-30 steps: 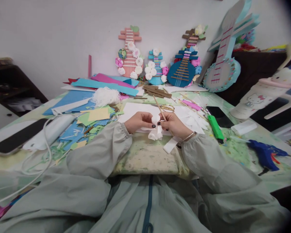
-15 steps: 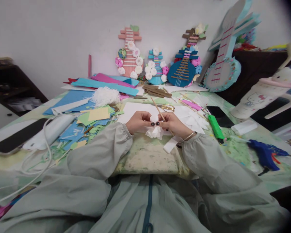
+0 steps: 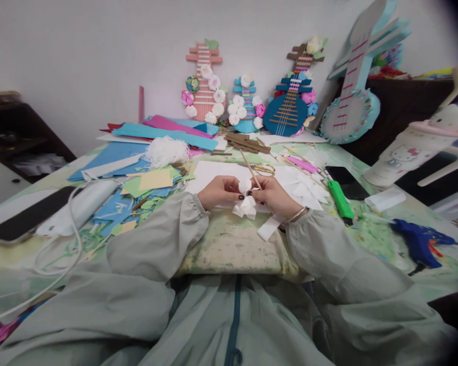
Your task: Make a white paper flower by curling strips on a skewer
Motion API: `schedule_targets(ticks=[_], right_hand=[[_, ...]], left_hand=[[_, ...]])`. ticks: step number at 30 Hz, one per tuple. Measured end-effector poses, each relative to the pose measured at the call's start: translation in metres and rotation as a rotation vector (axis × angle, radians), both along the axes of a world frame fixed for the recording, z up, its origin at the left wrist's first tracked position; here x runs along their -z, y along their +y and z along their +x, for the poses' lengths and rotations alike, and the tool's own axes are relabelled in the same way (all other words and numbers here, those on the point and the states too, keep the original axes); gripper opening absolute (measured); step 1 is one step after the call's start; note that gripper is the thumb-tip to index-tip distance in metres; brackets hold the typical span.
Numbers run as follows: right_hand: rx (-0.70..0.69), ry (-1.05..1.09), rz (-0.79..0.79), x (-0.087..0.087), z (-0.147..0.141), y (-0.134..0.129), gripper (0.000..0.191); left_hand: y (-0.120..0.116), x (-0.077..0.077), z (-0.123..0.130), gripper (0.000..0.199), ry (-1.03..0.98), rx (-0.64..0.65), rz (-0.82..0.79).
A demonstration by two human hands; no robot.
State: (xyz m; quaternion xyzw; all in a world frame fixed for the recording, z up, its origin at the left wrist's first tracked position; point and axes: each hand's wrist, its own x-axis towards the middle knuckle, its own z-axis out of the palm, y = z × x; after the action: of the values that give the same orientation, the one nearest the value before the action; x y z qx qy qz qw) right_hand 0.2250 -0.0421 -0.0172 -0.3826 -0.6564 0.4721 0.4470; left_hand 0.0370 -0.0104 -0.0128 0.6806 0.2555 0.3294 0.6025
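Both hands meet over the front middle of the table, pinching a small crumpled white paper piece point(image 3: 245, 207) that flares out below the fingertips. My left hand point(image 3: 222, 191) grips its left side between thumb and fingers. My right hand point(image 3: 274, 194) grips the right side and also has a thin wooden stick point(image 3: 251, 169) across its fingers, slanting up to the left. A white paper strip point(image 3: 269, 229) lies beside the right wrist. Behind the hands are white paper sheets point(image 3: 206, 172) and gold-handled scissors point(image 3: 264, 169).
Coloured paper scraps point(image 3: 148, 188), a phone point(image 3: 30, 213) and a white cable are on the left. A green tool point(image 3: 339, 200), a dark phone point(image 3: 346, 182), a blue glue gun point(image 3: 418, 241) and a tumbler point(image 3: 399, 155) stand or lie right. Paper instruments point(image 3: 288, 113) lean at the back.
The fingertips have shifted slightly and the right ones now sit a little higher. The white paper's lower part looks more spread, and the stick's upper end has moved slightly right.
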Motion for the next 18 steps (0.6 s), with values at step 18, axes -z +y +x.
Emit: schedule_targets(ticks=[18], right_hand=[[-0.126,0.029,-0.093,-0.0042,0.0012,-0.0031,0.017]], left_hand=[[-0.0021,-0.0015,-0.0001,0.035,0.036,-0.030,-0.074]])
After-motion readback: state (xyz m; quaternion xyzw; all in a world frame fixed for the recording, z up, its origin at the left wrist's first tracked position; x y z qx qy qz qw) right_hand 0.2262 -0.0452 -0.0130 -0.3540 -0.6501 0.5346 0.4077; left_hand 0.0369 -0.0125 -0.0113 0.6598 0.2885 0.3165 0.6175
